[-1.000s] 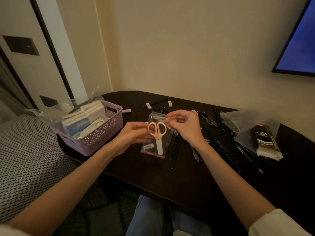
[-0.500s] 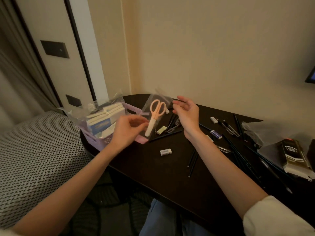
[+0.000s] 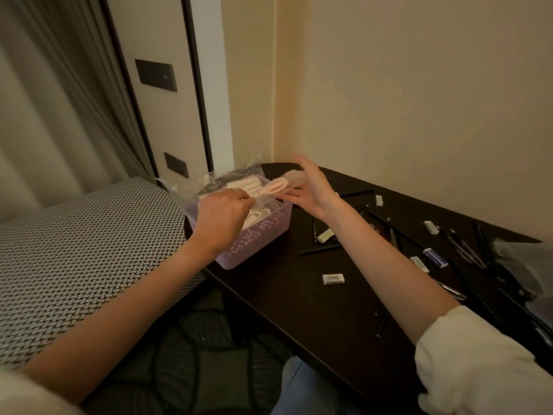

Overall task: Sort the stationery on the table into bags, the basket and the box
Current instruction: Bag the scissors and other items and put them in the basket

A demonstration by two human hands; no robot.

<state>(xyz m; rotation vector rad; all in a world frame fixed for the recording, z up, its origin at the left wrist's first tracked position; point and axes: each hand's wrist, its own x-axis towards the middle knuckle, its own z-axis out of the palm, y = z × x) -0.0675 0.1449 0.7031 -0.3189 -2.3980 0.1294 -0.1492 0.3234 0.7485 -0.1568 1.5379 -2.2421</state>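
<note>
A lilac perforated basket (image 3: pixel 263 238) stands at the dark table's left end, holding white packs and clear bags. Over it lies a small clear bag with pink scissors (image 3: pixel 276 187) inside, blurred by motion. My left hand (image 3: pixel 223 215) pinches the bag's near end above the basket. My right hand (image 3: pixel 309 187) is beside the bag's far end with fingers spread and straight, touching or just clear of it; I cannot tell which. Erasers (image 3: pixel 333 278) and black pencils (image 3: pixel 320 249) lie loose on the table.
More erasers, a blue-capped item (image 3: pixel 435 257) and several pens and pencils are scattered to the right. Crumpled clear bags (image 3: pixel 520 265) sit at the far right edge. A patterned bed (image 3: pixel 89 250) adjoins the table on the left; the wall is close behind.
The bag with the scissors has travelled left from the table's middle to above the basket, carried by my left hand. My right hand has let go and spread its fingers. The view has turned left.
</note>
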